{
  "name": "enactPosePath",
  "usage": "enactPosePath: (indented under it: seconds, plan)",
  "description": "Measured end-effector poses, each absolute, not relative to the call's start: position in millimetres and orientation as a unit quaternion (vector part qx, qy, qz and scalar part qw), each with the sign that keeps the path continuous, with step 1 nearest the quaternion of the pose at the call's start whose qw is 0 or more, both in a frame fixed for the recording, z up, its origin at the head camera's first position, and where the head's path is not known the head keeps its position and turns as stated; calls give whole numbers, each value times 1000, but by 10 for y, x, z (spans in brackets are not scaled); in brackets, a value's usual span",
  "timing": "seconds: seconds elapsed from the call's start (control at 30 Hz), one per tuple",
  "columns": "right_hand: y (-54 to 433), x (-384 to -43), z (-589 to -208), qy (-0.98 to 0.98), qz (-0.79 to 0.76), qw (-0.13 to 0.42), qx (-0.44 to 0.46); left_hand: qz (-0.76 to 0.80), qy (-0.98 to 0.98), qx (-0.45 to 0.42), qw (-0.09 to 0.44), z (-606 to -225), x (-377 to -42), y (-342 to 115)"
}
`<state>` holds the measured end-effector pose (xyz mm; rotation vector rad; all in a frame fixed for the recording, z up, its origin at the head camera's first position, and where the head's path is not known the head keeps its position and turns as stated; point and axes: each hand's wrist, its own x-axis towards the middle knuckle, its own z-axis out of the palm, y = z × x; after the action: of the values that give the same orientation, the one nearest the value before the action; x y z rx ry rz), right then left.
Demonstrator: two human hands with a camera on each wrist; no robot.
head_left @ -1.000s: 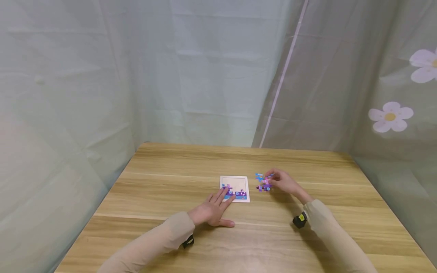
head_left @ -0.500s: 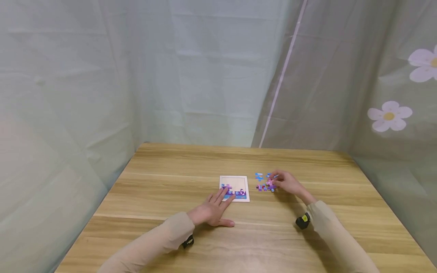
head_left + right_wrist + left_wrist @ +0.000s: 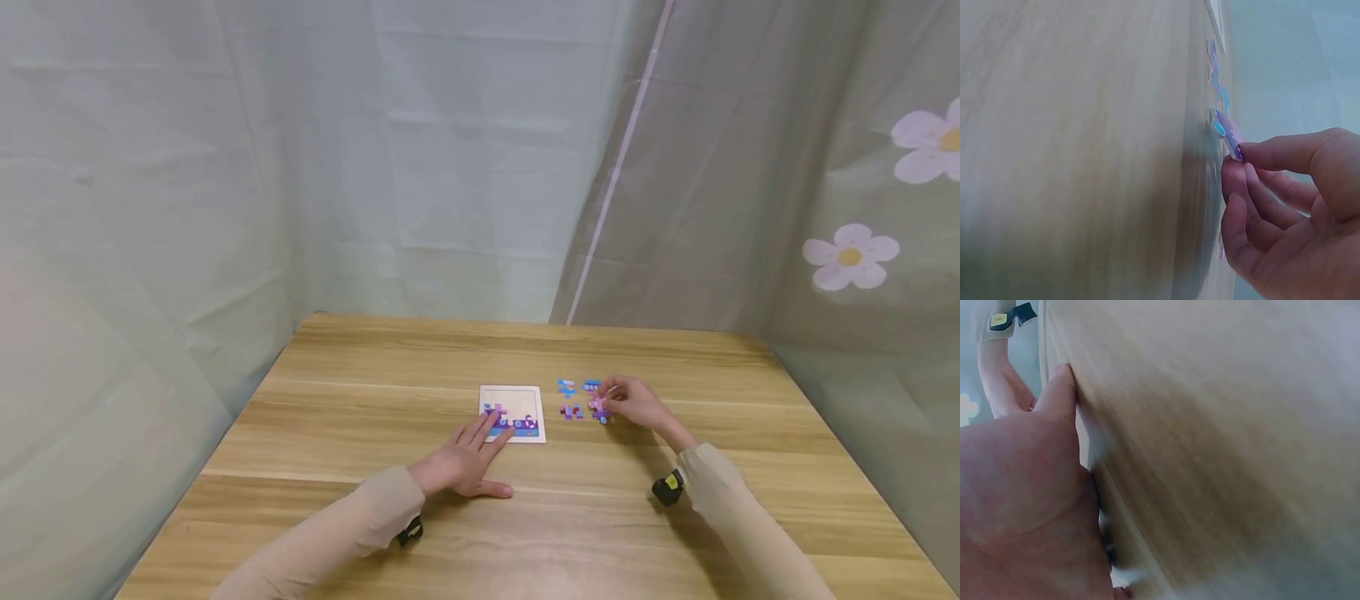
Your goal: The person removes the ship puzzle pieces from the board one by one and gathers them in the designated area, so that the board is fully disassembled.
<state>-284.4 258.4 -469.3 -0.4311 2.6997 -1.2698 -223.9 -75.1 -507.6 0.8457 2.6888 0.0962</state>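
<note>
My left hand (image 3: pixel 468 462) rests with spread, straight fingers on the lower left of a white-framed jigsaw board (image 3: pixel 542 417). Purple and blue pieces fill the board's lower part, and bare wood shows above them. To its right, my right hand (image 3: pixel 636 404) pinches a purple and pink puzzle piece (image 3: pixel 1229 134) between thumb and fingers. In the right wrist view this piece tilts up, one edge close to the tabletop. The left wrist view shows mostly the palm and thumb (image 3: pixel 1059 394); the board is largely hidden there.
Loose puzzle pieces lie between the board and my right hand: a blue one (image 3: pixel 566 387), a blue and white one (image 3: pixel 592 385) and purple-pink ones (image 3: pixel 572 412). The wooden table (image 3: pixel 360 400) ends at pale curtains (image 3: pixel 480 167) behind and at both sides.
My right hand has shifted a little to the right with the pinched puzzle piece, uncovering the blue and white piece. My left hand keeps its place on the board.
</note>
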Motion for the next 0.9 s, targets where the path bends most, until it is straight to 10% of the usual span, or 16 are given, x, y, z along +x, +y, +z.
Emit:
enactPosePath:
  seconds: [0.9]
  plan:
    - [2552, -2851, -4699, 944, -308, 15, -117, 44, 942, 290, 166, -4970, -2183, -746]
